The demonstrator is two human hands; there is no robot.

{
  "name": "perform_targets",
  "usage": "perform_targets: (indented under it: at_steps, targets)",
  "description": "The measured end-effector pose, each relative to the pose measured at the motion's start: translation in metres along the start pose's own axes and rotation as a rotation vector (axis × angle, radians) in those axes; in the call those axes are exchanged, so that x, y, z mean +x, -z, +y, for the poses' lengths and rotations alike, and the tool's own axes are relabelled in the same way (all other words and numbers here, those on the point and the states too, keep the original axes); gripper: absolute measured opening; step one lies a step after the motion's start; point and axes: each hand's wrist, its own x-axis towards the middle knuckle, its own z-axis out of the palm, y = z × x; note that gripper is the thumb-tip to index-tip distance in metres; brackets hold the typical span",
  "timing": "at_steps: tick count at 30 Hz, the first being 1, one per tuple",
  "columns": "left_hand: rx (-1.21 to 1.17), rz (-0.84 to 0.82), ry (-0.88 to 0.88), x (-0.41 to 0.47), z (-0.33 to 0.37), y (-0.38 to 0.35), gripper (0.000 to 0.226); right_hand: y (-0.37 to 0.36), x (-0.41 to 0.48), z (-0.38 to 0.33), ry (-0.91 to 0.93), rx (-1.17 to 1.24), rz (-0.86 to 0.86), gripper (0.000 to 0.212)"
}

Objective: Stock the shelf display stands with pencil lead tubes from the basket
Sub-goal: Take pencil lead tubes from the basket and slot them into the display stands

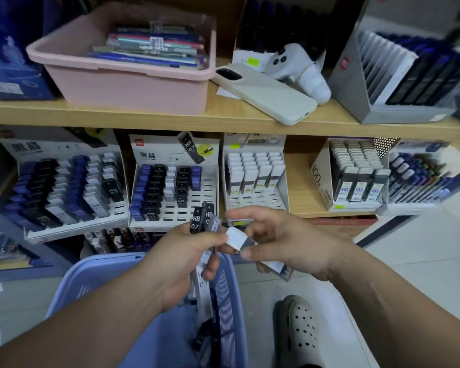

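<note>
left hand [181,251] grips a fan of black hb 0.7 tubes [201,219] above the blue basket [91,274]; right hand [282,243] pinches one white-capped tube [237,239]. light, stiff, slick plastic, i'd judge; best held by flat sides.

The basket [91,274] runs off the bottom edge, its contents mostly hidden by the left arm [98,317]

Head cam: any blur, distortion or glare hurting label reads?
Head view: centre sharp, HB 0.7 legible on the black tubes gripped by the left hand; right hand pinches a white-capped tube, no print visible; edges smeared, grey stand top right blurred; shelf edge bows from wide-angle distortion; light even, no harsh glare.
</note>
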Motion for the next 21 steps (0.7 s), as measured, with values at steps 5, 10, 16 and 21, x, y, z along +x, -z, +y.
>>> perform_targets:
  at_steps: [5,10,16,21]
  targets:
    - [-0.113,0.026,0.080,0.013,0.003,0.006,0.023,0.028,0.010,0.003,-0.074,-0.010,0.111,0.047]
    - [-0.142,-0.028,0.075,0.025,0.012,0.015,0.039,0.041,0.030,0.003,-0.057,-0.062,0.543,0.024]
    - [-0.213,-0.120,0.084,0.033,0.019,0.018,0.030,0.059,0.051,0.002,0.108,-0.306,0.897,0.023]
    - [-0.287,-0.120,0.108,0.036,0.020,0.023,0.023,0.065,0.064,0.006,0.174,-0.445,0.974,0.024]
